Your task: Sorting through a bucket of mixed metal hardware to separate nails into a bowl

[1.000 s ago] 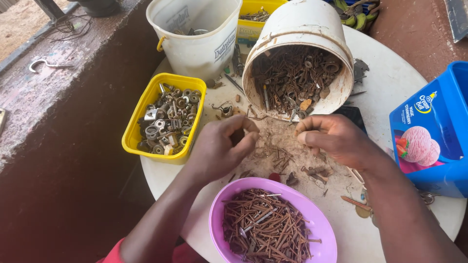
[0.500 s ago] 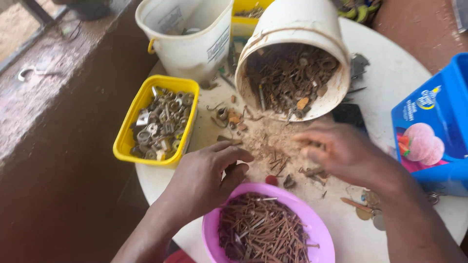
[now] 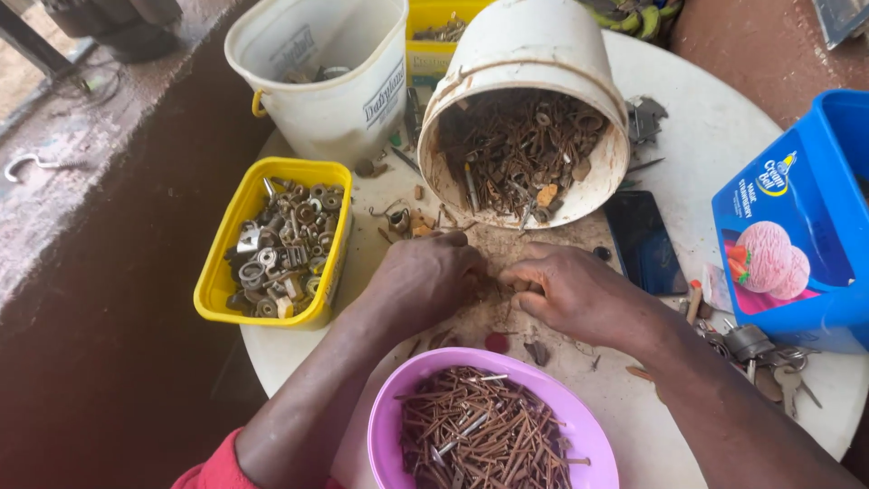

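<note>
- I am working both hands knuckle to knuckle over the small heap of rusty scrap [image 3: 493, 272] spilled on the round white worktop [image 3: 724, 145], just in front of the tipped white bucket [image 3: 529, 109].
- My left hand [image 3: 425, 281] is curling its fingers down into the heap; whether it is pinching a piece, I cannot tell.
- My right hand [image 3: 579, 294] is closing its fingertips on the same bits, contents hidden.
- To do this well, I am judging it best to spread the heap thin and lift one piece at a time.
- The purple bowl of rusty nails [image 3: 489, 435] is sitting nearest me, the yellow tub of washers and nuts [image 3: 276, 244] on my left, so I am keeping kinds apart.
</note>
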